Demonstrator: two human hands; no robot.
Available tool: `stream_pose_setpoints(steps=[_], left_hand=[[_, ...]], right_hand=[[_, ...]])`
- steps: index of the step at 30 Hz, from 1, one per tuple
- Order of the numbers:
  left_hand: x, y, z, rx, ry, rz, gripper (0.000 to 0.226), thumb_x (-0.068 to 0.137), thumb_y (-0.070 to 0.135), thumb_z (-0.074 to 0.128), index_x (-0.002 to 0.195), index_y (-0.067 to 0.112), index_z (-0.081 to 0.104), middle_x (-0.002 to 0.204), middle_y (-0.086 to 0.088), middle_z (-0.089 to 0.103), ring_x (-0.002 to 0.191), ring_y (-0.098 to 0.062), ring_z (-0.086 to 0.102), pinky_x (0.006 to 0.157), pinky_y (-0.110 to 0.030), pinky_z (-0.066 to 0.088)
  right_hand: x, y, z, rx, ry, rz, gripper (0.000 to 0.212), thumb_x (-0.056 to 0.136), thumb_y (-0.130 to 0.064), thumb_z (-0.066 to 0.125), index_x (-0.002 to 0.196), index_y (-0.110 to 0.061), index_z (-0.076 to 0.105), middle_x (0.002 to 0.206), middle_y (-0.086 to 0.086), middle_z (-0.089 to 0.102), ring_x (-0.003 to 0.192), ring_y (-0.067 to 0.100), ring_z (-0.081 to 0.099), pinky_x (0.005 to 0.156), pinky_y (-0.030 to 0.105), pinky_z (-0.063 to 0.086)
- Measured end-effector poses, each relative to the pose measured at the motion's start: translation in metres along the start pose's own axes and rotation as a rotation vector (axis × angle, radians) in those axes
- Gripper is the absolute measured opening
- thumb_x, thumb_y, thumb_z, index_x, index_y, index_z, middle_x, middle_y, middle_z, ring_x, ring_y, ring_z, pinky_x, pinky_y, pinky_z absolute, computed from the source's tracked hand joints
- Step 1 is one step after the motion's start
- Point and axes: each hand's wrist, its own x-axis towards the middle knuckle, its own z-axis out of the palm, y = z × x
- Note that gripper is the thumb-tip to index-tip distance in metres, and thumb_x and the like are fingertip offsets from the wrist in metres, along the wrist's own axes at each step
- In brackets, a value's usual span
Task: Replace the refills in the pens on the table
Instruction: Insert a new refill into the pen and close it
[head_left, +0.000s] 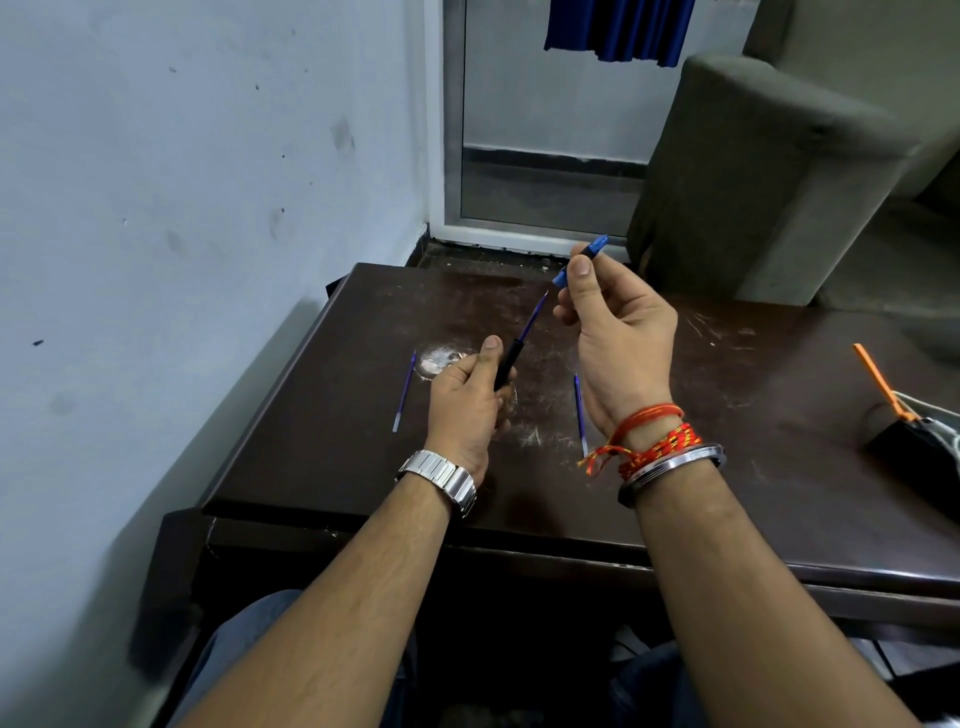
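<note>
My left hand (467, 400) grips the black pen barrel (508, 366), and a blue refill (534, 317) sticks out of its upper end, pointing up and right. My right hand (618, 332) holds the pen's blue and black front section (584, 258) between thumb and fingers, a little above and right of the refill tip, apart from it. Two loose blue refills lie on the dark brown table (727, 467): one refill (404, 393) left of my left hand, the other refill (580, 415) partly hidden behind my right wrist.
A black object with an orange strip (883, 387) and white cord sits at the table's right edge. A grey upholstered chair (753, 182) stands behind the table on the right. The wall runs close along the table's left side.
</note>
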Motion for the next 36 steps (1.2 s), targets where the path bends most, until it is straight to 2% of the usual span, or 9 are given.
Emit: stream_pose_setpoints(steps=[3, 11, 18, 21, 24, 29, 33, 36], left_hand=[[-0.002, 0.002, 0.001, 0.010, -0.004, 0.007, 0.046, 0.095, 0.043, 0.055, 0.054, 0.027, 0.067, 0.042, 0.013, 0.049, 0.038, -0.002, 0.040, 0.042, -0.023, 0.033], [-0.004, 0.006, 0.001, -0.011, 0.005, 0.002, 0.050, 0.097, 0.039, 0.054, 0.049, 0.031, 0.067, 0.041, 0.013, 0.050, 0.037, -0.002, 0.044, 0.038, -0.018, 0.035], [-0.003, 0.007, 0.002, -0.020, 0.004, 0.002, 0.048, 0.095, 0.042, 0.055, 0.050, 0.030, 0.065, 0.042, 0.013, 0.047, 0.037, -0.003, 0.041, 0.037, -0.018, 0.034], [-0.002, 0.008, 0.002, -0.026, 0.011, 0.013, 0.048, 0.096, 0.041, 0.055, 0.050, 0.029, 0.066, 0.042, 0.011, 0.047, 0.036, -0.005, 0.041, 0.037, -0.018, 0.033], [-0.002, 0.009, 0.001, -0.014, 0.008, 0.013, 0.048, 0.096, 0.042, 0.054, 0.052, 0.029, 0.067, 0.041, 0.011, 0.047, 0.035, -0.005, 0.041, 0.037, -0.018, 0.033], [-0.003, 0.009, 0.000, -0.026, 0.005, 0.022, 0.048, 0.097, 0.040, 0.053, 0.053, 0.029, 0.069, 0.041, 0.011, 0.052, 0.035, -0.002, 0.046, 0.037, -0.016, 0.037], [-0.002, 0.009, 0.001, -0.015, 0.006, 0.028, 0.046, 0.096, 0.041, 0.054, 0.054, 0.030, 0.070, 0.040, 0.011, 0.052, 0.035, -0.001, 0.045, 0.038, -0.016, 0.038], [-0.001, 0.007, 0.000, -0.009, -0.002, 0.020, 0.042, 0.095, 0.044, 0.055, 0.060, 0.030, 0.073, 0.041, 0.012, 0.050, 0.035, -0.002, 0.043, 0.038, -0.017, 0.036]], right_hand=[[-0.004, 0.001, 0.003, -0.018, -0.028, 0.022, 0.022, 0.094, -0.013, 0.065, 0.113, -0.002, 0.070, 0.087, 0.000, 0.072, 0.077, 0.004, 0.064, 0.072, 0.023, 0.055], [-0.009, 0.004, 0.005, -0.023, -0.082, 0.051, 0.023, 0.095, -0.010, 0.064, 0.114, 0.000, 0.070, 0.086, -0.001, 0.070, 0.077, 0.004, 0.062, 0.074, 0.021, 0.054], [-0.008, 0.008, 0.003, -0.046, -0.103, 0.059, 0.020, 0.095, -0.010, 0.064, 0.113, -0.004, 0.071, 0.087, -0.001, 0.071, 0.078, 0.006, 0.063, 0.077, 0.024, 0.056], [-0.011, 0.014, 0.005, -0.147, -0.176, 0.061, 0.014, 0.094, -0.011, 0.066, 0.106, -0.014, 0.073, 0.089, -0.004, 0.073, 0.083, 0.004, 0.066, 0.085, 0.029, 0.057], [-0.014, 0.019, 0.005, -0.172, -0.212, 0.077, 0.014, 0.094, -0.013, 0.066, 0.100, -0.024, 0.074, 0.088, -0.009, 0.074, 0.085, 0.002, 0.067, 0.087, 0.027, 0.056], [-0.012, 0.021, 0.003, -0.151, -0.228, 0.090, 0.015, 0.096, -0.012, 0.063, 0.100, -0.022, 0.074, 0.090, -0.009, 0.074, 0.084, 0.000, 0.066, 0.087, 0.026, 0.054], [-0.012, 0.022, 0.000, -0.111, -0.266, 0.125, 0.016, 0.097, -0.011, 0.061, 0.101, -0.019, 0.074, 0.091, -0.002, 0.073, 0.085, 0.005, 0.065, 0.083, 0.024, 0.053], [-0.011, 0.023, -0.003, -0.104, -0.279, 0.145, 0.017, 0.097, -0.012, 0.060, 0.100, -0.020, 0.075, 0.088, -0.003, 0.073, 0.081, 0.006, 0.064, 0.084, 0.029, 0.055]])
